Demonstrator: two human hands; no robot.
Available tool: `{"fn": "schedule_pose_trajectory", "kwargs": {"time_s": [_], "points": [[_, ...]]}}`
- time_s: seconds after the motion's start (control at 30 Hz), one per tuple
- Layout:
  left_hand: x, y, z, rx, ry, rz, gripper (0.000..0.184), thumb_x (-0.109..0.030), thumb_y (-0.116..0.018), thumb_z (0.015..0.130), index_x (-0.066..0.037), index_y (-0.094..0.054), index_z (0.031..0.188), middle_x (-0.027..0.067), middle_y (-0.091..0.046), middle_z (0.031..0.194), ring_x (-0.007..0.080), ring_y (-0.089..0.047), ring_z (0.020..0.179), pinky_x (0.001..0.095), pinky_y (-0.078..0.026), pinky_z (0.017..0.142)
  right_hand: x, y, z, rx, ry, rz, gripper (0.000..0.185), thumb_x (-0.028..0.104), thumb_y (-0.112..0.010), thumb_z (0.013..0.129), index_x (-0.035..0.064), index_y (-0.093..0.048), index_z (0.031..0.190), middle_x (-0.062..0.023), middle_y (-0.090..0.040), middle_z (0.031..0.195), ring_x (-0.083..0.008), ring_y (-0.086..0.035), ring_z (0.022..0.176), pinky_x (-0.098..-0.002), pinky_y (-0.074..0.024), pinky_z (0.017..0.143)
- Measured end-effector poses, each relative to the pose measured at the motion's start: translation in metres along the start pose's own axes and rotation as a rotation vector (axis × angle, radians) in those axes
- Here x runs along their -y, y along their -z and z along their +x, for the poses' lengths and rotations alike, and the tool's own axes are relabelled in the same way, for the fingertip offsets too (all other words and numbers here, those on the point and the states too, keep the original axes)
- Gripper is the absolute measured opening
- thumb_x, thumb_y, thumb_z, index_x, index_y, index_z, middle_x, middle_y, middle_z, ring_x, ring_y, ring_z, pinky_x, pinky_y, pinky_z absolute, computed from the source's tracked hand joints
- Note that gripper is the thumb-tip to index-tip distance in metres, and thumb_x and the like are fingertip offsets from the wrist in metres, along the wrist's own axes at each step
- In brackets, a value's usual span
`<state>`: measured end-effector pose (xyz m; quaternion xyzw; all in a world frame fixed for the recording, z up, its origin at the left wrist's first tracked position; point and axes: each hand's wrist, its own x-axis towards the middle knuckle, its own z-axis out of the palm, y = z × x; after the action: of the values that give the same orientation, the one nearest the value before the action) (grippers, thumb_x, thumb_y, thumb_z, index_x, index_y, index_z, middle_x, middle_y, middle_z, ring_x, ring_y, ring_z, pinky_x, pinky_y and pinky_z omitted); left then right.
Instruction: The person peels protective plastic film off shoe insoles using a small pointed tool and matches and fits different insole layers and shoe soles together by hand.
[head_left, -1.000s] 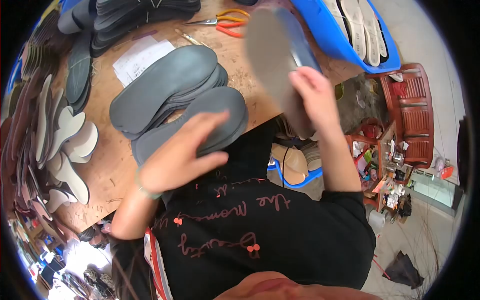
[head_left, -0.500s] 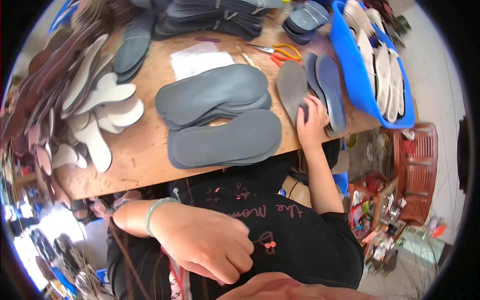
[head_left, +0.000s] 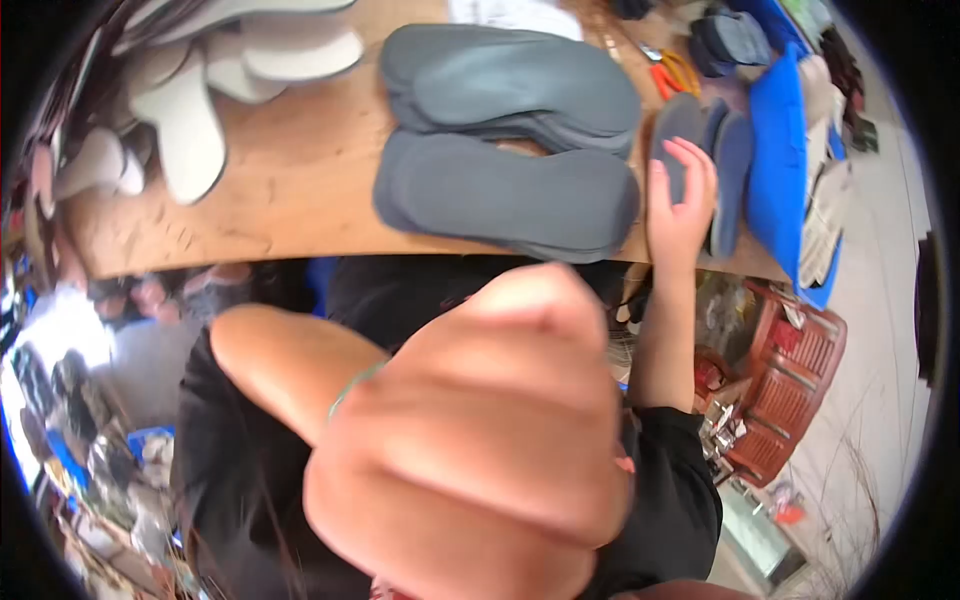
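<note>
Close to the camera, my left hand (head_left: 470, 440) is large and blurred, its fingers curled in like a fist; the inside of the hand is hidden. A thin green bracelet (head_left: 352, 390) circles that wrist. My right hand (head_left: 683, 215) rests with fingers and thumb apart on a grey insole (head_left: 675, 118) at the table's right side. Dark blue insoles (head_left: 735, 165) lie just right of it. To its left are two piles of grey insoles, a far pile (head_left: 510, 85) and a near pile (head_left: 500, 195).
White insoles (head_left: 185, 130) spread over the left of the wooden table (head_left: 290, 190). Orange-handled pliers (head_left: 675, 78) and white paper (head_left: 515, 14) lie toward the back. A blue basket (head_left: 778, 170) of light insoles stands right. A red-brown wooden chair (head_left: 790, 385) is beyond the edge.
My left hand has come up from before my chest to close in front of the camera. The view has tilted, so the table sits higher. My right hand stays at the grey insole.
</note>
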<state>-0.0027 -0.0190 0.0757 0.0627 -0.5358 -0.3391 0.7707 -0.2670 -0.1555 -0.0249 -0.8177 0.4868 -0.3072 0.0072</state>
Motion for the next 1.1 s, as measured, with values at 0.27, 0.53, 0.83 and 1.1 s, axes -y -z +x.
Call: {"fn": "schedule_pose_trajectory", "kwargs": {"time_s": [0.27, 0.53, 0.83, 1.1], "points": [[-0.018, 0.011, -0.015, -0.118, 0.141, -0.048, 0.023, -0.027, -0.067, 0.088, -0.008, -0.063, 0.076, 0.0027, -0.064, 0.075, 0.0229, -0.053, 0.067, 0.0384, -0.039, 0.063, 0.055, -0.016, 0.009, 0.044, -0.007, 0.168, 0.021, 0.007, -0.067, 0.084, 0.0040, -0.066, 0.105, -0.0125, -0.064, 0.114, -0.0295, -0.060, 0.108, -0.0392, -0.0443, 0.096], [0.001, 0.042, 0.008, 0.409, 0.078, -0.069, 0.019, -0.019, -0.057, 0.095, -0.008, -0.059, 0.079, 0.0070, -0.058, 0.083, 0.0277, -0.053, 0.069, 0.0384, -0.039, 0.064, 0.054, -0.017, 0.000, 0.127, -0.066, 0.251, 0.020, 0.004, -0.062, 0.088, -0.0023, -0.062, 0.107, -0.0152, -0.062, 0.117, -0.0291, -0.058, 0.112, -0.0383, -0.0420, 0.101], [-0.018, 0.165, 0.050, 0.717, 0.510, 1.879, 0.048, -0.020, -0.069, 0.080, -0.003, -0.056, 0.123, 0.0122, -0.060, 0.122, 0.0313, -0.054, 0.116, 0.0406, -0.045, 0.096, 0.056, -0.002, -0.005, 0.035, -0.239, 0.384, 0.021, 0.005, -0.061, 0.090, -0.0023, -0.061, 0.109, -0.0134, -0.062, 0.114, -0.0275, -0.057, 0.111, -0.0372, -0.0409, 0.101], [-0.016, 0.241, 0.063, 0.610, 0.427, 1.895, 0.012, -0.015, -0.060, 0.089, -0.008, -0.065, 0.098, 0.0092, -0.066, 0.086, 0.0254, -0.065, 0.088, 0.0395, -0.049, 0.081, 0.049, -0.004, -0.018, 0.076, -0.252, 0.545, 0.017, 0.005, -0.060, 0.090, -0.0029, -0.062, 0.105, -0.0132, -0.063, 0.110, -0.0246, -0.059, 0.107, -0.0361, -0.0425, 0.100]]}}
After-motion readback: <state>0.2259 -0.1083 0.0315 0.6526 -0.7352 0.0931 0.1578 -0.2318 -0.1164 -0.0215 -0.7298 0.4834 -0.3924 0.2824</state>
